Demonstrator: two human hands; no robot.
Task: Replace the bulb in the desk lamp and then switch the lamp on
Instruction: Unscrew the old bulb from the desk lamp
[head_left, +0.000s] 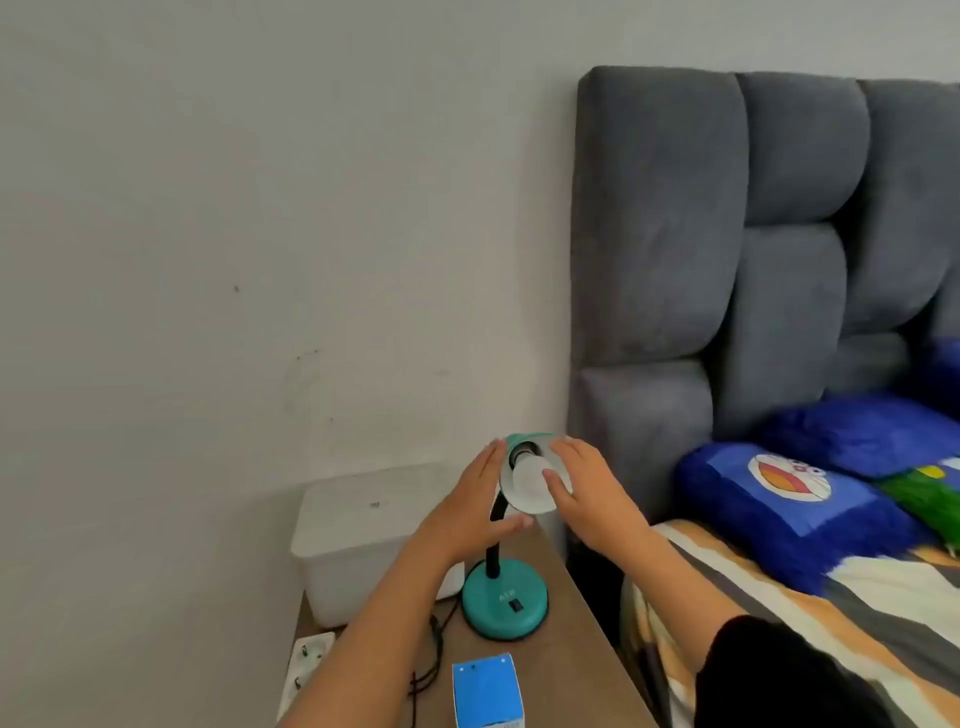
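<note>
A teal desk lamp stands on a wooden bedside table (582, 649), its round base (505, 603) carrying a black rocker switch (515, 605). A black gooseneck rises to the teal shade (524, 441), which tilts toward me. A white bulb (527, 475) sits in the socket inside the shade. My left hand (475, 512) is flat against the shade's left side, fingers apart. My right hand (584, 491) is at the shade's right, with the thumb and fingertips touching the bulb. A blue bulb box (485, 688) stands at the table's near edge.
A white plastic box (358, 535) sits behind the lamp against the wall. A white power strip (306, 665) and a black cord (434, 654) lie at the left. A grey padded headboard (727, 249) and a bed with blue pillows (789, 509) fill the right.
</note>
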